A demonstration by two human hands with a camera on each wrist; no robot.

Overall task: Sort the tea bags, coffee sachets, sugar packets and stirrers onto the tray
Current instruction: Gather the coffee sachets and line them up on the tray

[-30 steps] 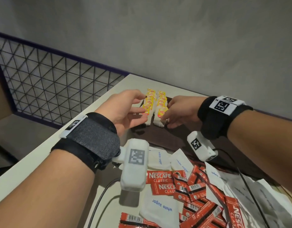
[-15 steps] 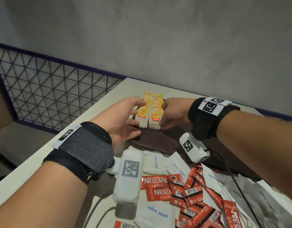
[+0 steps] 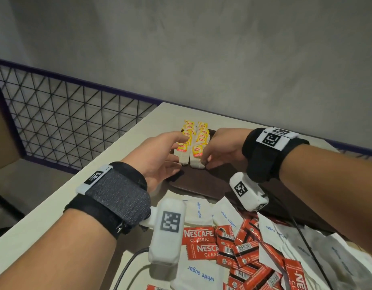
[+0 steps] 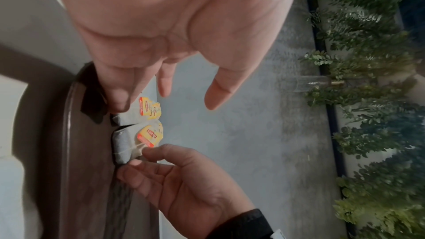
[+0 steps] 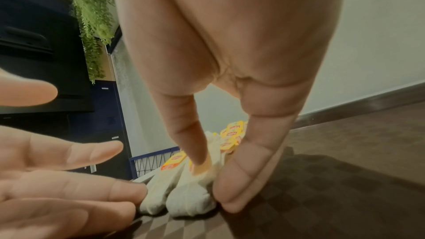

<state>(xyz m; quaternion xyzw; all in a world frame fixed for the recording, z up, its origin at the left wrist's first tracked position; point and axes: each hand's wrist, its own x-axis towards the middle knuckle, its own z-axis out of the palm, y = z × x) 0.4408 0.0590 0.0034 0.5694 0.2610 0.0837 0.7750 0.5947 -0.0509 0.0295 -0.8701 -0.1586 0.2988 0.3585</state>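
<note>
Yellow-tagged tea bags (image 3: 192, 146) sit in two rows on the dark tray (image 3: 222, 181) — left hand (image 3: 160, 158) relaxed alongside, right hand (image 3: 220, 149) pinching the nearest bag; best to nudge gently, keeping rows snug.

bare forearms | black wrist straps (image 3: 109, 197) | white marker-tagged camera pods (image 3: 167, 231)
</note>
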